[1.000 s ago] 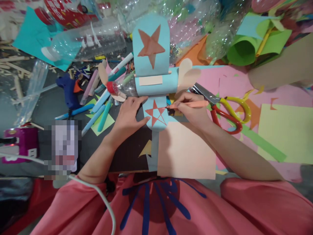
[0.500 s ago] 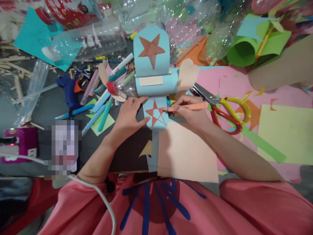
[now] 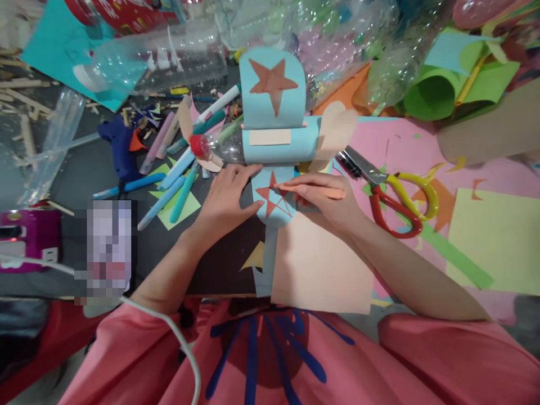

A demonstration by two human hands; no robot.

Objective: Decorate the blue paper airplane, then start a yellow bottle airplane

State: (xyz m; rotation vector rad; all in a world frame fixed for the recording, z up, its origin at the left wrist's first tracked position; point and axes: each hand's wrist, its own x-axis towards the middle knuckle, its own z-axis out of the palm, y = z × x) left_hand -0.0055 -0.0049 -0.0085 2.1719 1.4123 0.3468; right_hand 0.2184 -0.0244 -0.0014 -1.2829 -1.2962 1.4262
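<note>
A bottle model (image 3: 280,147) wrapped in light blue paper has a red cap (image 3: 198,146) with beige blades at its left and a beige heart-shaped piece at its right. Its upper wing (image 3: 291,107) bears a fully coloured red-brown star. On the lower wing (image 3: 258,179) is a second star, partly filled in. My right hand (image 3: 331,199) is closed around an orange marker (image 3: 327,191), whose tip is on that star. My left hand (image 3: 225,194) lies with fingers apart at the lower wing's left edge, thumb and fingertips against it.
Scissors (image 3: 383,188) with red and yellow handles lie to the right on pink paper. Several markers and a blue glue gun (image 3: 120,149) are at the left, near a purple box (image 3: 31,236). Clear bottles (image 3: 169,62) crowd the back. Beige paper (image 3: 323,270) is at the front edge.
The orange marker's tip has moved left and slightly up, from the star's right point to its upper middle. The view has shifted slightly; my left hand keeps its place at the wing.
</note>
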